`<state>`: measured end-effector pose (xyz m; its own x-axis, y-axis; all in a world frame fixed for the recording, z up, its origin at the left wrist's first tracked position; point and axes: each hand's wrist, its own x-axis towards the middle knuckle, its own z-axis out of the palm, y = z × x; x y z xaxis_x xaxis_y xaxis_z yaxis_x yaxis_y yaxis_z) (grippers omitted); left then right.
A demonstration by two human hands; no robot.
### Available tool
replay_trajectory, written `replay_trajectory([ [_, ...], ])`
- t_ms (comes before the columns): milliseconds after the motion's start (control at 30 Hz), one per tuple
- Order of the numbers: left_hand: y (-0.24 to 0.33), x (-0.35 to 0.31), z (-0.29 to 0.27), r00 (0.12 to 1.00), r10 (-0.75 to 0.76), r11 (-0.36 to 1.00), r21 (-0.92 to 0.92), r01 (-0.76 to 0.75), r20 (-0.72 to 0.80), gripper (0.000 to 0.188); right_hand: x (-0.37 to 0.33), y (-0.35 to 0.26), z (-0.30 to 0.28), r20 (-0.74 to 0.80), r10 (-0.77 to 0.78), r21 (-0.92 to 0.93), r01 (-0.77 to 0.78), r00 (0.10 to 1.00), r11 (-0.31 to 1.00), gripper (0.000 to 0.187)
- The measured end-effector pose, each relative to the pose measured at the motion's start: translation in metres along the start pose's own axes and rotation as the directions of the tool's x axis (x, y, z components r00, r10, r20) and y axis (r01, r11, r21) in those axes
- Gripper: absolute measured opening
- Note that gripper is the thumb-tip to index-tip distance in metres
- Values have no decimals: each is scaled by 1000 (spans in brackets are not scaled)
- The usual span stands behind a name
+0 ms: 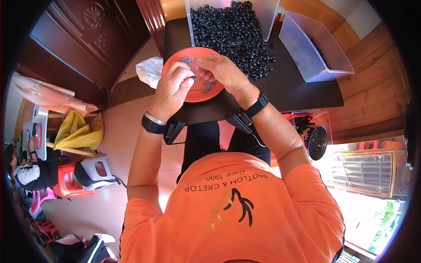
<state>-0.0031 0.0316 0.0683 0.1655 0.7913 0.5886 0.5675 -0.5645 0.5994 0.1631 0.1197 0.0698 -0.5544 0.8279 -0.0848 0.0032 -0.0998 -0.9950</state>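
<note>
My left hand (172,90) is closed over an orange plate (198,97), pinching a small black hollow bead (193,78) between thumb and fingers. Just to its right, my right hand (226,73) hovers over the same plate with thumb and index finger pressed together. Whatever sits at those fingertips is too small to name. Tiny grey metallic pieces (208,86) are scattered on the plate, partly hidden under both hands. Beyond the plate, a heap of similar black beads (232,28) spills from a tipped clear bin (191,27) onto the dark tabletop (287,94).
A second translucent bin (302,55) with some black beads stands at the table's right. A white plastic bag (149,71) lies left of the plate. Below the right edge hangs a dark round container (317,143) of small pieces. Stools (72,180) and another person (33,171) are at far left.
</note>
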Motion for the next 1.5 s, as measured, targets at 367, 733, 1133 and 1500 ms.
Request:
replay_trajectory([
  [367,-5,-7,5,999,-46,988,-152,42,-24,7,-1,3,4,146,-25,-98,40,989,994,29],
  [733,-13,-10,10,908,-416,676,-655,338,39,20,8,9,-1,144,-125,-166,149,982,975,19],
  [1133,-41,5,14,849,-527,727,-497,474,39,12,4,12,-3,541,-171,-814,564,823,138,15],
  [1500,-23,-7,-1,796,-605,564,-694,447,20,18,11,8,-13,300,-213,-734,368,930,571,14],
])
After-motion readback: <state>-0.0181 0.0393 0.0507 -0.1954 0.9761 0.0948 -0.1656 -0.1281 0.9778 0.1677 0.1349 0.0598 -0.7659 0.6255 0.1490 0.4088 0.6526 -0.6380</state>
